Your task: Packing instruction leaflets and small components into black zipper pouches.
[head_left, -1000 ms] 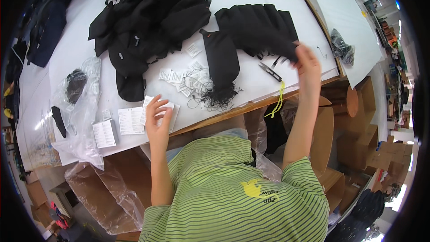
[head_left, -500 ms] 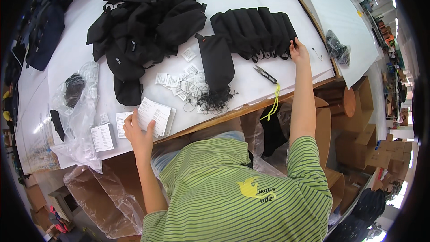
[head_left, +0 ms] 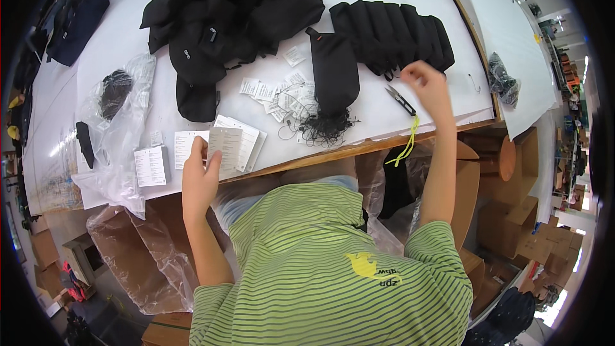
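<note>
My left hand pinches a printed card between thumb and fingers at the table's near edge. Just beyond it lies a stack of white cards. My right hand is raised over the table with its fingers curled together; whether anything is in them cannot be made out. Close to it are thread snips with a yellow cord and an overlapping row of black fabric pouches. A single black pouch lies between the hands, beside small white tags and tangled black strings.
A heap of black pouches covers the table's far middle. At left are a clear plastic bag and another card stack. The wooden table edge runs before me. Cardboard boxes stand at right.
My right hand has left the right end of the pouch row and moved nearer, toward the snips. My left hand now holds a card tilted up off the stack. The whole view has shifted slightly.
</note>
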The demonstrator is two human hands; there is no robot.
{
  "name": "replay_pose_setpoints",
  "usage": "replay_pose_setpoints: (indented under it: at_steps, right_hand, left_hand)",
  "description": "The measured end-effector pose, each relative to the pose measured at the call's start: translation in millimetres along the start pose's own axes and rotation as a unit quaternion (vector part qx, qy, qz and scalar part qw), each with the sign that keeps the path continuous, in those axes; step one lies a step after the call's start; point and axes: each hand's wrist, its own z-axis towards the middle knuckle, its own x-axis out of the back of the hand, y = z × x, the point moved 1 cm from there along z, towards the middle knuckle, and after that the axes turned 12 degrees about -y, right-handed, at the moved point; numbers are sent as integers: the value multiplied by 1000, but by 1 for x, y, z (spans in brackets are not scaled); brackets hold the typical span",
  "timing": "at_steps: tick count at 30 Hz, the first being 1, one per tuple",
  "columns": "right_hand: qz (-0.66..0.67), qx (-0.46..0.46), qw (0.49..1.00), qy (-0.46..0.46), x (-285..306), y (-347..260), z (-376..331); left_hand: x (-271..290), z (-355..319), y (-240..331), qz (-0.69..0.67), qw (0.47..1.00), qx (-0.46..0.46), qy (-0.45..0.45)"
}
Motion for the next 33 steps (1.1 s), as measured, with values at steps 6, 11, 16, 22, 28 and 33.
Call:
replay_pose_setpoints:
  at_steps: [6, 11, 16, 22, 28, 33]
  right_hand:
    - [32, 53, 988, -143, -88, -99, -19]
    - [4, 62, 994, -92, -143, -123, 20]
    - [-122, 27, 975, -184, -175, -119, 46]
    - [-88, 38, 982, -160, -150, -123, 45]
    - [39, 35, 980, -190, -117, -138, 43]
    - [347, 51, 917, -191, -113, -146, 33]
  left_hand:
    - [-10, -2, -7, -165, 985, -40, -16]
    - [-28, -11, 7, -182, 983, 8, -30]
    - [-33, -19, -2, -164, 986, 8, -30]
    - [-31, -23, 3, -162, 986, -4, -36]
    - [-36, -21, 11, -122, 990, -2, -74]
    - [-43, -18, 15, -172, 982, -76, -30]
